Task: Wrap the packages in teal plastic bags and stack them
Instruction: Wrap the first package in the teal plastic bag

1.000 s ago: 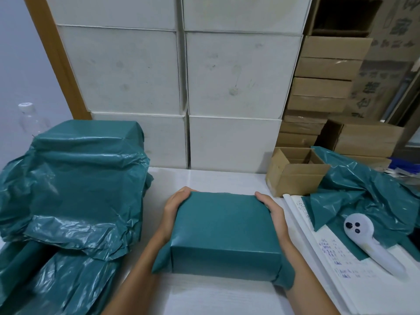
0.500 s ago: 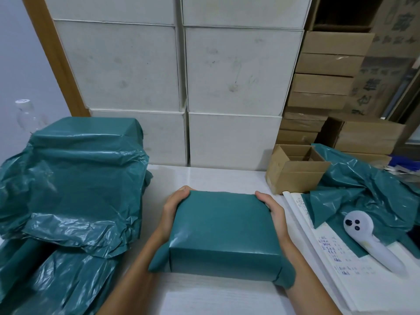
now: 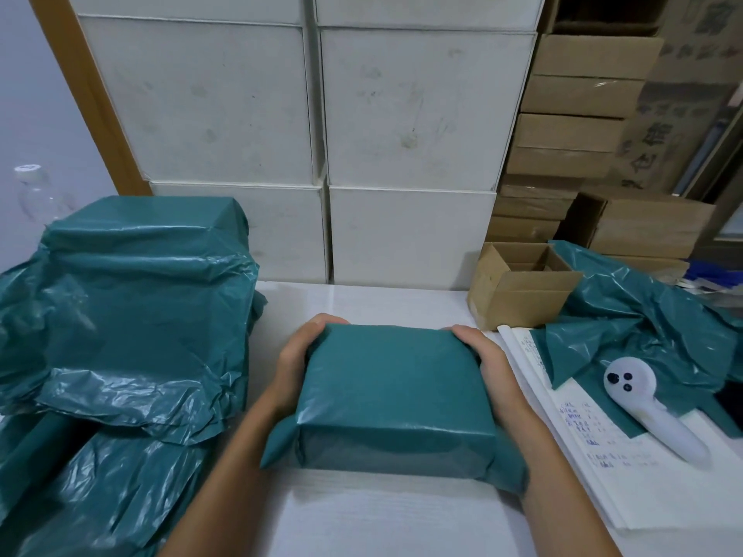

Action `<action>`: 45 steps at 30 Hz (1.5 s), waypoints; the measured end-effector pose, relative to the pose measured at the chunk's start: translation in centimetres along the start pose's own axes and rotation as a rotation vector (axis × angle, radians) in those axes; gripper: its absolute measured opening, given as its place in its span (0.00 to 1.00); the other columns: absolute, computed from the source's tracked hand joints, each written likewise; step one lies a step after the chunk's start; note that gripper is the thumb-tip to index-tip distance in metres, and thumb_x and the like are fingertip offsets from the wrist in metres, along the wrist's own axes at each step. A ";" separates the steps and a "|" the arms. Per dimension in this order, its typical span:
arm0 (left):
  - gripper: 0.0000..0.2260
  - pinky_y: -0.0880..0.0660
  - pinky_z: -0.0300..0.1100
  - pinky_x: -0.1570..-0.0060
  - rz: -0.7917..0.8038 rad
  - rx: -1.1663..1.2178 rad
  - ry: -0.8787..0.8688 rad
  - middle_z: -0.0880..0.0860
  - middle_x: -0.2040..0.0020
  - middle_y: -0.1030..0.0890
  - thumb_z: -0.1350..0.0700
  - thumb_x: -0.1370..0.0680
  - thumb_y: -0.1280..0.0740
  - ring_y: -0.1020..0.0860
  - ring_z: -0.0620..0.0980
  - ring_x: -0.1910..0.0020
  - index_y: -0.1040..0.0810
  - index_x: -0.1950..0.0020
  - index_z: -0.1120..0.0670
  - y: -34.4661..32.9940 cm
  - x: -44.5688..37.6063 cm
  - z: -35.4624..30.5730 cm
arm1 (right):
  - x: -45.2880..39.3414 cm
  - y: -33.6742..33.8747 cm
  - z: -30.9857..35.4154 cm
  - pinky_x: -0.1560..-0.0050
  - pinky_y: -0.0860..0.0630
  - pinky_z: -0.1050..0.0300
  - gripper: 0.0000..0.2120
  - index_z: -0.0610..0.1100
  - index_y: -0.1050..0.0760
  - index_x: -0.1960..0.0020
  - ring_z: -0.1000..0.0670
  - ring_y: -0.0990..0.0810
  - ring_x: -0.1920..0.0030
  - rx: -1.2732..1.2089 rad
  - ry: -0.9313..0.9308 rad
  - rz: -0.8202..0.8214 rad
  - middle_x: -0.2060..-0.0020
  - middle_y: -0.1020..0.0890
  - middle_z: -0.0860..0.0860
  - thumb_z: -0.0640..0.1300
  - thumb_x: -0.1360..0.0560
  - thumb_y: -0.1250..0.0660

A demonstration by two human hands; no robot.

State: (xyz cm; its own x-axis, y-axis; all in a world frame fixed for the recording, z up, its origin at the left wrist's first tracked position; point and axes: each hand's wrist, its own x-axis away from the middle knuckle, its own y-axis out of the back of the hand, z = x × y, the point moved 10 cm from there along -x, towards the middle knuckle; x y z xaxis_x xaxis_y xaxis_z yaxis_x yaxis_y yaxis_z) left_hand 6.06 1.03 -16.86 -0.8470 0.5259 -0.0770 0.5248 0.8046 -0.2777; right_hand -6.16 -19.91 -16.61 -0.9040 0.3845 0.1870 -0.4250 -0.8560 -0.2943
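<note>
A box-shaped package wrapped in teal plastic lies on the white table in front of me. My left hand grips its left side and far left corner. My right hand grips its right side, fingers curled over the far right corner. Loose flaps of the bag stick out at both near corners. At the left stands a stack of teal-wrapped packages. A heap of loose teal bags lies at the right.
A white handheld scanner rests on a notebook with handwriting at the right. An open cardboard box stands behind it. White boxes and brown cartons are stacked along the back. A plastic bottle stands far left.
Both hands stay on the package's sides. The package has barely shifted; my view has tilted slightly.
</note>
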 end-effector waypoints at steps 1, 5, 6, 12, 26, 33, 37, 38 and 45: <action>0.18 0.24 0.48 0.47 0.000 0.004 0.006 0.60 0.49 0.18 0.49 0.21 0.41 0.22 0.56 0.48 0.18 0.48 0.62 0.1 0.1 -0.1 | 0.3 0.3 0.4 0.46 0.26 0.49 0.12 0.42 0.19 0.51 0.45 0.20 0.52 0.017 0.015 -0.026 0.54 0.17 0.45 0.51 0.21 0.33; 0.22 0.24 0.49 0.37 -0.041 -0.041 0.026 0.57 0.37 0.15 0.49 0.22 0.41 0.18 0.55 0.37 0.18 0.36 0.59 1.2 0.7 -0.9 | 1.7 0.7 0.9 0.44 0.23 0.49 0.15 0.44 0.14 0.46 0.47 0.15 0.51 0.000 -0.033 -0.081 0.52 0.12 0.47 0.53 0.25 0.29; 0.23 0.26 0.49 0.34 -0.050 -0.049 0.019 0.55 0.34 0.15 0.48 0.22 0.40 0.19 0.53 0.33 0.19 0.33 0.57 1.5 0.9 -1.4 | 2.1 1.1 1.1 0.44 0.22 0.50 0.15 0.44 0.14 0.44 0.47 0.14 0.48 -0.001 -0.021 -0.107 0.50 0.12 0.49 0.53 0.24 0.29; 0.16 0.22 0.37 0.37 -0.105 -0.086 -0.078 0.44 0.30 0.18 0.52 0.17 0.37 0.23 0.43 0.28 0.17 0.32 0.46 1.5 3.0 -5.2 | 6.4 4.4 8.5 0.38 0.26 0.55 0.09 0.55 0.15 0.44 0.54 0.20 0.37 0.459 0.402 -0.349 0.43 0.15 0.59 0.44 0.19 0.31; 0.13 0.35 0.38 0.34 0.083 -1.018 -0.081 0.37 0.38 0.23 0.49 0.20 0.32 0.30 0.40 0.33 0.20 0.35 0.42 -4.9 2.3 -5.9 | 4.4 -1.5 3.5 0.39 0.25 0.56 0.12 0.60 0.23 0.40 0.58 0.23 0.39 0.720 0.159 0.003 0.38 0.24 0.58 0.53 0.22 0.29; 0.13 0.31 0.30 0.44 -0.091 -0.612 0.008 0.39 0.39 0.20 0.59 0.17 0.37 0.25 0.34 0.37 0.15 0.43 0.44 -1.8 2.3 -4.7 | 3.8 -1.3 2.0 0.54 0.18 0.55 0.08 0.54 0.19 0.45 0.46 0.14 0.47 0.405 0.095 -0.034 0.43 0.16 0.46 0.43 0.22 0.29; 0.12 0.30 0.32 0.46 -0.087 -0.557 0.031 0.39 0.39 0.19 0.58 0.18 0.35 0.24 0.35 0.38 0.15 0.42 0.44 -1.8 1.6 -4.1 | 2.8 -1.0 1.7 0.56 0.18 0.56 0.09 0.51 0.19 0.43 0.44 0.13 0.50 0.339 0.083 -0.035 0.46 0.14 0.44 0.40 0.21 0.30; 0.12 0.29 0.34 0.45 -0.096 -0.558 0.036 0.39 0.39 0.19 0.58 0.18 0.34 0.23 0.37 0.38 0.15 0.43 0.43 -1.6 1.2 -4.0 | 2.3 -1.0 1.8 0.55 0.18 0.54 0.09 0.51 0.19 0.44 0.42 0.13 0.48 0.345 0.082 -0.033 0.46 0.13 0.44 0.40 0.21 0.30; 0.11 0.25 0.41 0.46 -0.144 -0.597 0.067 0.43 0.40 0.18 0.54 0.20 0.33 0.19 0.44 0.42 0.15 0.44 0.42 -0.8 -3.9 -4.5 | -3.1 -1.8 3.8 0.59 0.20 0.61 0.08 0.50 0.19 0.43 0.49 0.15 0.54 0.396 0.097 -0.021 0.49 0.14 0.47 0.42 0.21 0.30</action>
State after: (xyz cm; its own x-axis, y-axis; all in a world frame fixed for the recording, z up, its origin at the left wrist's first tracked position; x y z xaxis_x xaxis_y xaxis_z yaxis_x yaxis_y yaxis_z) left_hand 9.30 -0.41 -12.08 -0.9159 0.4012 -0.0126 0.3787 0.8741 0.3041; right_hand -2.36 -20.85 -13.13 -0.9038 0.4175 0.0938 -0.4092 -0.9074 0.0962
